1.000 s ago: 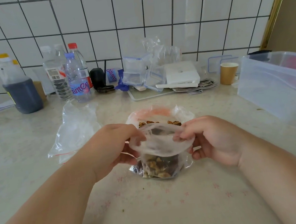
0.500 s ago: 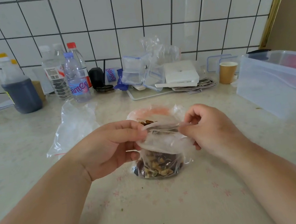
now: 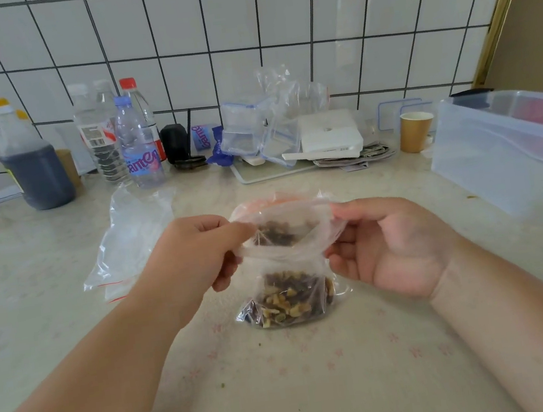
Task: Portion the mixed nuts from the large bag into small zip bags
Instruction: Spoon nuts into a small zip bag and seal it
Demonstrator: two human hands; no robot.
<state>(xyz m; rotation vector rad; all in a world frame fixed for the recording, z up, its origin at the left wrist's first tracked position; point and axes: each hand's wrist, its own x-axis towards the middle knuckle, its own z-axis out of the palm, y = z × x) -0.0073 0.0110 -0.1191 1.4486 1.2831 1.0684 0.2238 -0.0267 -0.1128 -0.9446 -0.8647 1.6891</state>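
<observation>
A small clear zip bag (image 3: 292,293) stands on the counter in front of me, its lower part filled with mixed nuts. My left hand (image 3: 197,253) pinches the left corner of its top edge. My right hand (image 3: 389,245) pinches the right corner, palm turned toward me. Between them the mouth of the bag is stretched wide. Right behind it lies the large bag (image 3: 273,204), mostly hidden, showing a pinkish top and dark nuts through the plastic. Empty zip bags with red strips (image 3: 130,245) lie flat to the left.
Several bottles (image 3: 137,144) and a dark jug (image 3: 33,168) line the tiled wall at the left. Clear boxes and a white box (image 3: 328,134) sit on a tray at the back centre. A paper cup (image 3: 415,131) and a big translucent tub (image 3: 511,153) stand at the right.
Both hands have shifted from pressing the bag's top together at its middle out to its corners, lifting the top edge and pulling it taut. My right palm has turned toward me.
</observation>
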